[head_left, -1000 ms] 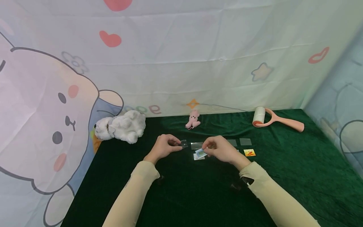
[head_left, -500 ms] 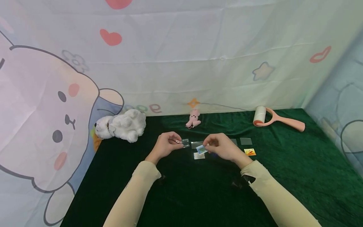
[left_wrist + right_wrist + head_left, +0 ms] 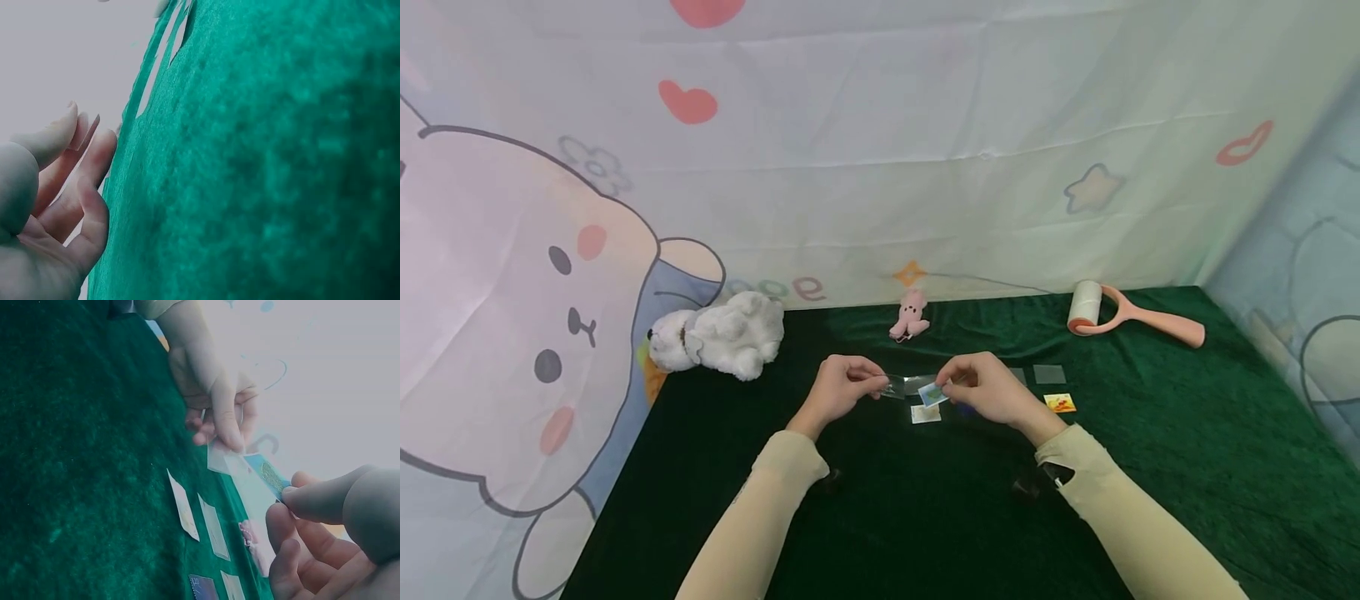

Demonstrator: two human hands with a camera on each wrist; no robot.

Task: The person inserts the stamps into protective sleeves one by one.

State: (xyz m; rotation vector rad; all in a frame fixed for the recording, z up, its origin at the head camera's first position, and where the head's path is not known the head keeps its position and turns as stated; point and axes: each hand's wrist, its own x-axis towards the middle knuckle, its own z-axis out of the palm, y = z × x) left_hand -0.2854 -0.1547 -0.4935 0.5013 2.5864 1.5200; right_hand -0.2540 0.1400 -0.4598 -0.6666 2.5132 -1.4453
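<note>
Between thumb and fingertips my left hand (image 3: 842, 390) pinches a small clear plastic sleeve (image 3: 895, 387), seen also as a clear sleeve (image 3: 217, 457) in the right wrist view. My right hand (image 3: 988, 390) pinches a small blue-and-green stamp-like card (image 3: 932, 395) by its edge, tilted, just right of the sleeve. In the right wrist view the card (image 3: 267, 475) lies close to the sleeve; whether they touch I cannot tell. Below it on the green cloth is a pale card (image 3: 926, 414). Another clear sleeve (image 3: 917, 384) lies behind the held card.
Right of my hands lie a yellow-and-red card (image 3: 1060, 403) and a clear sleeve (image 3: 1049, 374). A pink plush (image 3: 910, 315) sits at the back, a white plush dog (image 3: 722, 335) back left, a lint roller (image 3: 1138, 317) back right. A dark card (image 3: 204, 587) shows in the right wrist view.
My left hand has moved slightly right, bringing its sleeve nearer the held card. The blue-green card in my right hand has shifted slightly up and turned a little.
</note>
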